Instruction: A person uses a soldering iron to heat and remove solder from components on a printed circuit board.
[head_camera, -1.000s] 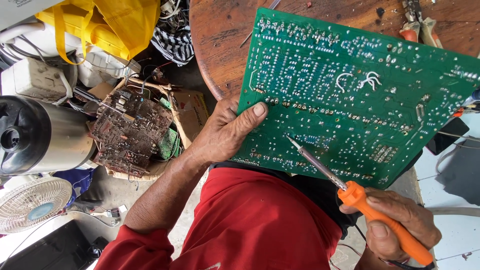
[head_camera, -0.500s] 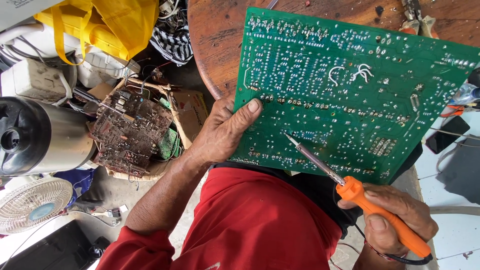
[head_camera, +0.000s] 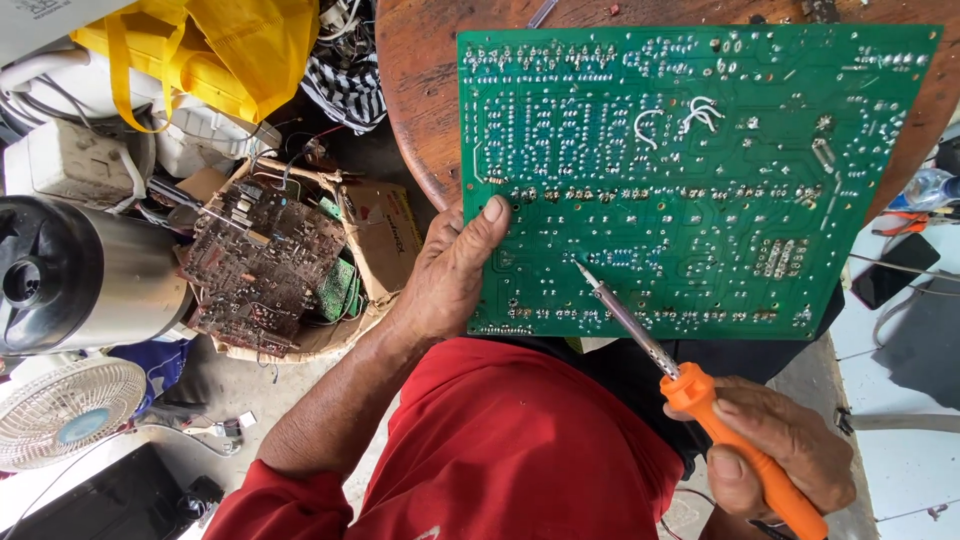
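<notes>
The left hand (head_camera: 450, 275) grips the lower left edge of a green board (head_camera: 690, 180), thumb pressed on its solder side, the other fingers hidden behind it. The board lies tilted over the edge of a round wooden bench (head_camera: 420, 90). The right hand (head_camera: 775, 455) has its fingers wrapped tight around an orange iron (head_camera: 740, 440), whose tip touches the board near its lower middle
</notes>
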